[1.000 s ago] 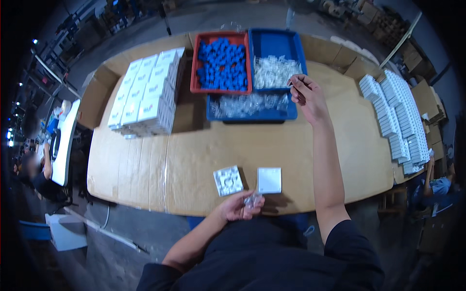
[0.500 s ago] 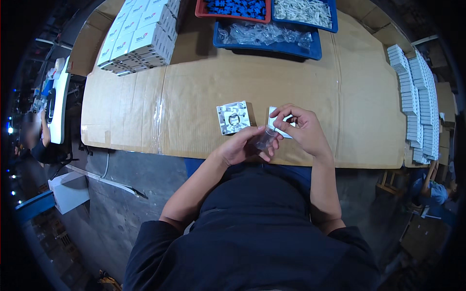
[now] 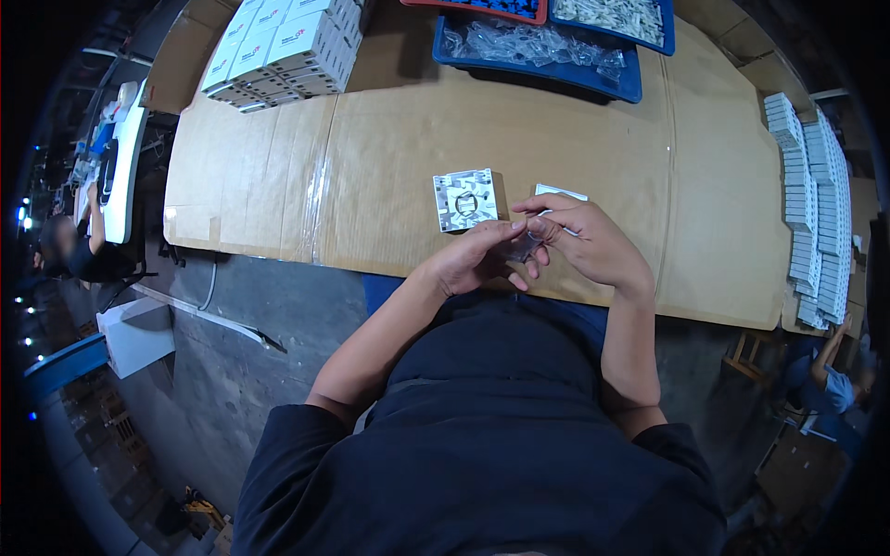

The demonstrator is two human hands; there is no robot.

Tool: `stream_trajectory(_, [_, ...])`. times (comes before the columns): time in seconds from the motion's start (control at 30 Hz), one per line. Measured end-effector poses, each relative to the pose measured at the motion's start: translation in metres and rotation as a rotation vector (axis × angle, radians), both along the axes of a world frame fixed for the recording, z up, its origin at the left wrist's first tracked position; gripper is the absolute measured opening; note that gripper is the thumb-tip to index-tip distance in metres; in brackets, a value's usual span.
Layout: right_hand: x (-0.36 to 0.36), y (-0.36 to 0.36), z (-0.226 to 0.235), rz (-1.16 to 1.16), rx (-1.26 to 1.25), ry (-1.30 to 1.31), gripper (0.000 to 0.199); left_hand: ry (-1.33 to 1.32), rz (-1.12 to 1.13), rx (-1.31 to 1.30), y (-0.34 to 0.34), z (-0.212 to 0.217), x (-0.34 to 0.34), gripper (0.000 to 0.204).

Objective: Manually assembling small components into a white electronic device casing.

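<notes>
Stacked white boxes (image 3: 283, 46): a block at the far left of the tabletop (image 3: 371, 148); number cannot be told.
Square grey part (image 3: 466, 198): one, flat, just left of the hands.
Left hand (image 3: 473, 259): fingers closed on a small clear piece (image 3: 521, 246).
Small clear piece: one, pinched between both hands above the tabletop's near edge; long axis cannot be told.
Right hand (image 3: 589, 243): fingers curled, gripping the same piece.
White card (image 3: 560, 194): one, partly hidden behind the right hand.
</notes>
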State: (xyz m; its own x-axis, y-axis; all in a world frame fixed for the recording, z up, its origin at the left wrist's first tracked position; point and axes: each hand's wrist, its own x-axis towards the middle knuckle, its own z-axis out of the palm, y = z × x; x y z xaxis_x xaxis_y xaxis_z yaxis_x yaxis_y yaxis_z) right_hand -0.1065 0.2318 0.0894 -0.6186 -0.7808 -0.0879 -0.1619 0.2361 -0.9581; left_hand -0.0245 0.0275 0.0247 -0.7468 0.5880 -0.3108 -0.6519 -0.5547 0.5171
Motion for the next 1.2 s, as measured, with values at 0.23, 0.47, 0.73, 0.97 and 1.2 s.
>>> stream_trajectory(0.23, [0.007,-0.01,0.001,0.006,0.071,-0.311,0.034,-0.007,-0.002,-0.006,-0.001,-0.002,-0.002,0.047])
stream_trajectory(0.47, [0.012,-0.015,-0.002,0.05,0.014,-0.289,0.029,-0.046,-0.005,0.037,0.001,-0.004,0.0,0.045])
stream_trajectory(0.73, [-0.006,-0.009,-0.004,0.083,0.126,-0.193,0.037,-0.12,-0.027,0.178,0.0,-0.036,0.001,0.048])
stream_trajectory(0.97, [-0.091,0.023,0.0,-0.19,0.232,0.029,0.03,-0.142,-0.19,0.258,0.0,-0.036,-0.002,0.07])
stream_trajectory(1.2, [-0.258,0.034,-0.006,-0.557,0.072,0.583,0.022,-0.214,-0.251,0.355,0.005,-0.041,-0.011,0.066])
